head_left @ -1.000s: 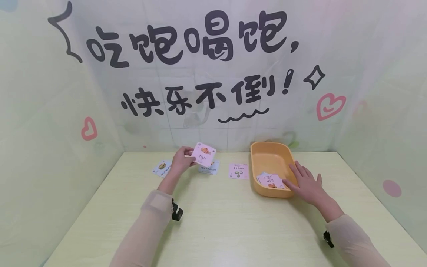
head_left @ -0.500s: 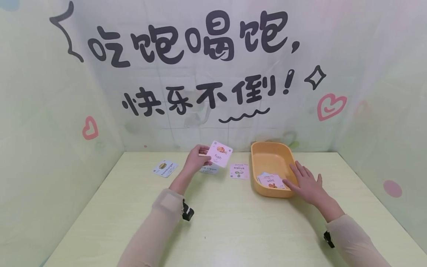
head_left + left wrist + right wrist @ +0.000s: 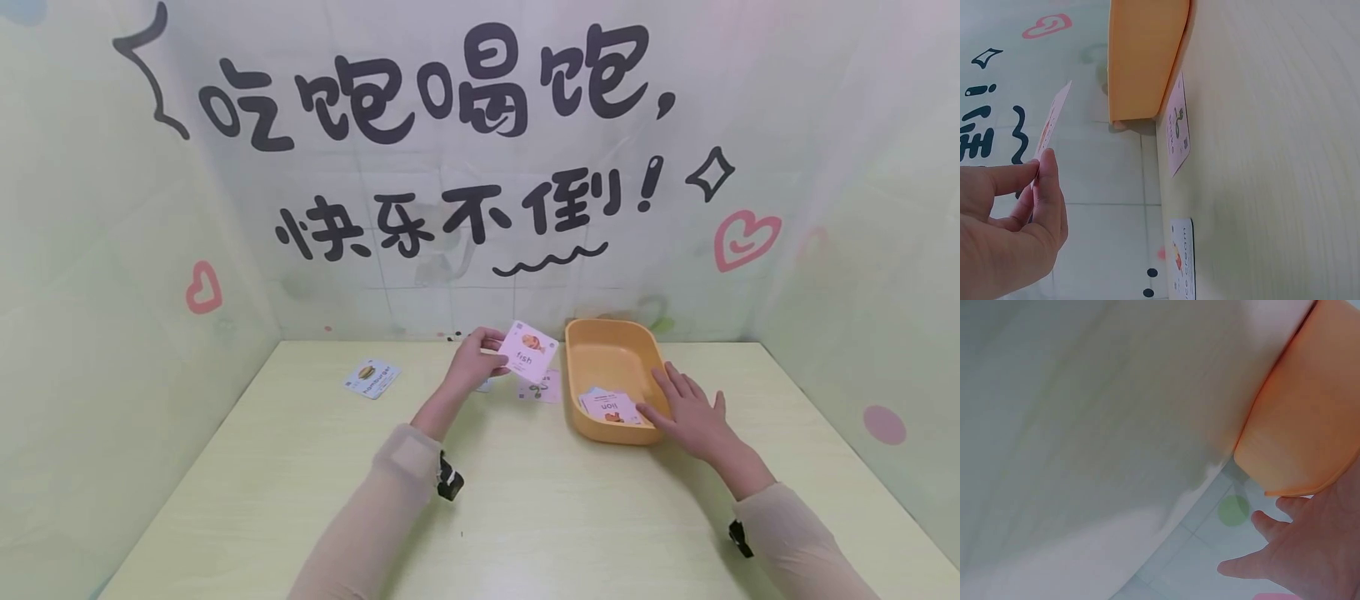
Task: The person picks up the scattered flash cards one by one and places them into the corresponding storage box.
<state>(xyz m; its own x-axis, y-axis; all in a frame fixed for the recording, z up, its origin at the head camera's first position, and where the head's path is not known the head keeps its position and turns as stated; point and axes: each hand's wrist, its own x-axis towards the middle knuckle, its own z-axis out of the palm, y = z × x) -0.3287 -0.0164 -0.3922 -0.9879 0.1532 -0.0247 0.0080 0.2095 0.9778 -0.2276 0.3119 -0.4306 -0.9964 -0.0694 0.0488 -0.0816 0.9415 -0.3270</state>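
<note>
Pale printed backdrop (image 3: 465, 300), marked with large black lettering (image 3: 360, 100) and pink hearts (image 3: 747, 240). Below, light wood-grain table (image 3: 465, 517), reaching back to foot of backdrop.

Pinched between thumb and fingers of left hand (image 3: 474, 362): pink fish card (image 3: 528, 352), raised off table, printed face toward head camera. Nearly edge-on from left wrist. Seen from head, overlapping upper part of pink snake card (image 3: 542, 393), flat on table just left of orange tray (image 3: 615, 432).

Inside tray, at near end: pink lion card (image 3: 611, 407), upside down to head camera, bluish edge of another card (image 3: 593, 390) showing beneath.

At right side of tray: right hand (image 3: 693, 417), fingers straight and spread, thumb at rim.

Left of snake card, mostly hidden behind left hand in head view but plain from left wrist: pale blue ice cream card (image 3: 1183, 259), flat on table. Farthest left, well apart: blue hamburger card (image 3: 372, 379), face up, slightly turned.

Beige sleeves (image 3: 367, 512) on both arms; small black device (image 3: 450, 482) at each cuff, inner side.
</note>
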